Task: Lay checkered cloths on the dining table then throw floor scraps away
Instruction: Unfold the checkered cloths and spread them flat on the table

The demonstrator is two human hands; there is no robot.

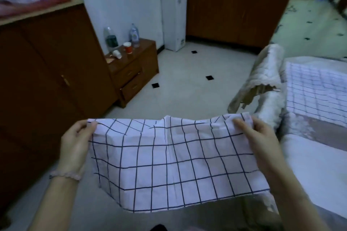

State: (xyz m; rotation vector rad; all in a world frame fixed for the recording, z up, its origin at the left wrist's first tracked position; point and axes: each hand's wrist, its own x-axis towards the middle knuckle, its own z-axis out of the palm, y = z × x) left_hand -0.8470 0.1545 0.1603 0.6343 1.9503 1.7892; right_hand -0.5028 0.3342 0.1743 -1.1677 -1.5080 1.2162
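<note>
Brown wood cabinet [47, 80] fills the left. Beside it is a low drawer unit [135, 69] w/ plastic bottles [134, 35], a red cup [128, 47] & a tipped white cup [117, 54]. Behind, a white water dispenser [174, 18] stands against the wall.

Centre: the left hand [77, 140], bead bracelet on the wrist, has its fingers [90, 126] pinched on the top-left corner of a checkered cloth [172, 165]. The cloth is white w/ dark grid lines. It is held up over the tiled floor [187, 80], spread btwn both hands, creased down the middle, lower edge hanging free. The right hand [257, 137] pinches the top-right corner the same way, thumb on the near face.

Right: a chair [262, 84] under a quilted cover, then the bench [319, 167] w/ a second checkered cloth [315, 88] already flat on its far part. The held cloth's lower right edge is close to the bench edge; can't tell if touching.

Step in hand, prob.: cloth-laying, part done, w/ one cloth down & this one opened out. The next move calls for a turn right, carrying the cloth over the nearer bare stretch of bench. Then lower it evenly, corners taut so the crease flattens, edges squared w/ the laid cloth. Scraps not yet started. The dark specks [300, 15] on the far floor are too blurred to call scraps or tile pattern.
</note>
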